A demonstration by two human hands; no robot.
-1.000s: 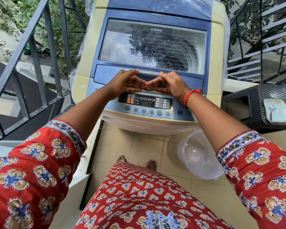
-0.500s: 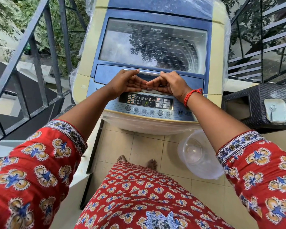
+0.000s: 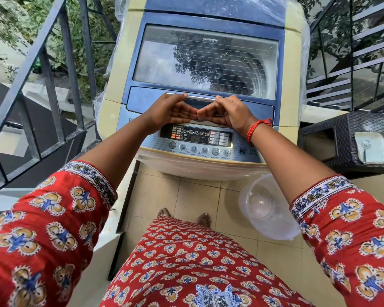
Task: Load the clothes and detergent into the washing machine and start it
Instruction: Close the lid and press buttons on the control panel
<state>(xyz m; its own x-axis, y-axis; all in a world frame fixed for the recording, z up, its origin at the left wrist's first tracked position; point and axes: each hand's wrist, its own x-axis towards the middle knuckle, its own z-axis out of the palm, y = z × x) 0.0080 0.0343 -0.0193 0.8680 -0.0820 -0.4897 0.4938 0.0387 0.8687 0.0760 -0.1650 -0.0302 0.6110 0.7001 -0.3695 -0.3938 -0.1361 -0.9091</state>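
A top-loading washing machine (image 3: 292, 63) in blue and cream stands in front of me, its glass lid (image 3: 204, 60) closed. The drum shows dimly through the glass, and I cannot make out any clothes or detergent. My left hand (image 3: 171, 109) and my right hand (image 3: 230, 111) sit side by side on the silver lid handle (image 3: 201, 98). The thumbs lie on top of it, the fingers curl under it, and the fingertips of the two hands touch. Just below the hands, the control panel (image 3: 197, 138) is lit.
An empty clear plastic tub (image 3: 266, 209) lies on the tiled floor to the right of my feet. A dark woven stand (image 3: 337, 138) with a metal plate (image 3: 369, 147) is at the right. A metal railing (image 3: 42, 63) runs along the left, and stair rails rise at the far right.
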